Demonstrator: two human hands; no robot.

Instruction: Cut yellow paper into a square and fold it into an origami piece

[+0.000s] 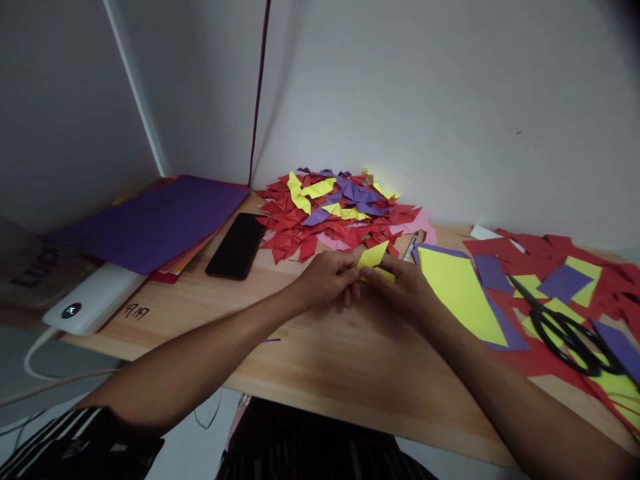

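Note:
Between my two hands is a small piece of folded yellow paper (374,255), held above the middle of the wooden table. My left hand (329,279) pinches its left side with the thumb and fingers closed. From the right, my right hand (397,283) grips the same paper, thumb in front. Parts of the paper are hidden by the fingers. Just behind the hands lies a heap of folded paper shapes (345,210), mostly red, with purple, yellow and pink ones; some of the yellow ones bear small drawn marks.
Black scissors (565,327) lie on red, yellow and purple paper pieces at right. Beside my right forearm are yellow sheets (457,290) and a pen (411,245). At left are a phone (237,245), purple sheets (165,217) and a white power bank (95,300) with a cable.

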